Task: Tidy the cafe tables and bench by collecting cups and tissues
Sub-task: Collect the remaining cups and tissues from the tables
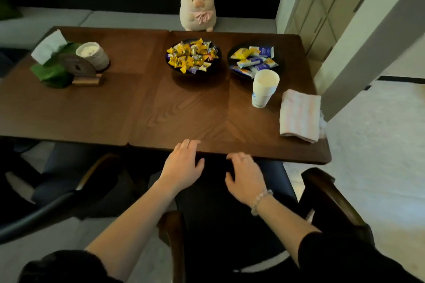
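A stack of white paper cups (264, 89) stands upright on the right part of the brown wooden table (115, 112). A folded pink-and-white cloth (300, 116) lies at the table's right edge, just right of the cups. A white tissue (47, 46) sticks out of a green leaf-shaped holder at the far left. My left hand (182, 163) hovers at the table's near edge, fingers relaxed and holding nothing. My right hand (245, 173) hangs just below the edge over a chair seat, fingers loosely spread and empty.
A dark bowl of yellow wrapped candies (192, 56) and a plate of blue and yellow snack packets (253, 60) sit mid-table. A plush pig (197, 8) sits on the grey bench behind. A candle jar (93, 55) and wooden disc stand at left. Chairs flank me.
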The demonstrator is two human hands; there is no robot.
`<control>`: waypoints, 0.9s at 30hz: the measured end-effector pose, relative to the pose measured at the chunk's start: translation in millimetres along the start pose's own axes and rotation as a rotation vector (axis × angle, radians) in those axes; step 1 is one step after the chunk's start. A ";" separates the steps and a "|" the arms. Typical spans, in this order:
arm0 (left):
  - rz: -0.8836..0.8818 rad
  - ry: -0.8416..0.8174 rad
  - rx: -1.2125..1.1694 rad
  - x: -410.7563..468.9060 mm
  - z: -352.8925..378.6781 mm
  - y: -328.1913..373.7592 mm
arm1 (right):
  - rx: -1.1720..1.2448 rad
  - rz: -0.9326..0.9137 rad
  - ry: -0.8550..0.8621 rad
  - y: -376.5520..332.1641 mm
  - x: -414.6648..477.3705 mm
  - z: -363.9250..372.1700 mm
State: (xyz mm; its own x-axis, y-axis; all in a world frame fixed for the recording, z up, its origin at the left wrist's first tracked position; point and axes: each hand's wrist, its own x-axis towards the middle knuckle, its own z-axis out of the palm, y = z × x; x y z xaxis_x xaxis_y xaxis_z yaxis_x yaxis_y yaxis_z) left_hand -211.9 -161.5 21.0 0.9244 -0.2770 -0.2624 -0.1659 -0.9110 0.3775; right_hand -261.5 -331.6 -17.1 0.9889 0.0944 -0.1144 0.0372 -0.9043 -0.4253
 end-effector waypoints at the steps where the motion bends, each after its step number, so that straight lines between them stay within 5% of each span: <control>1: -0.052 -0.028 -0.026 -17.2 10.5 -8.6 | -0.031 -0.031 -0.154 -0.5 -23.1 16.0; 5: -0.365 -0.196 -0.093 -81.3 64.3 -39.6 | -0.075 0.033 -0.790 3.8 -103.0 68.7; 8: -0.572 -0.301 -0.198 -115.6 97.2 -52.3 | -0.021 0.243 -1.003 -9.4 -143.5 100.3; 19: -0.857 -0.264 -0.619 -120.4 128.2 -64.2 | 0.359 0.798 -0.997 -34.5 -124.8 163.2; 24: -0.912 -0.302 -0.718 -114.6 142.4 -81.6 | 0.580 0.913 -1.005 -29.9 -105.5 186.6; 27: -0.908 -0.344 -0.686 -112.3 140.5 -82.2 | 0.517 0.928 -1.035 -29.6 -99.6 190.4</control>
State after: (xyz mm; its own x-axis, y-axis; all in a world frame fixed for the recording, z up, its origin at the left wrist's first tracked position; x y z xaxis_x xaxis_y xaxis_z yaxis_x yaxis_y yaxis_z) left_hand -350.4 -98.5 -105.3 0.4510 0.2225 -0.8643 0.8176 -0.4914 0.3002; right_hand -388.4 -234.9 -164.1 0.0826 0.0280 -0.9962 -0.8086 -0.5824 -0.0834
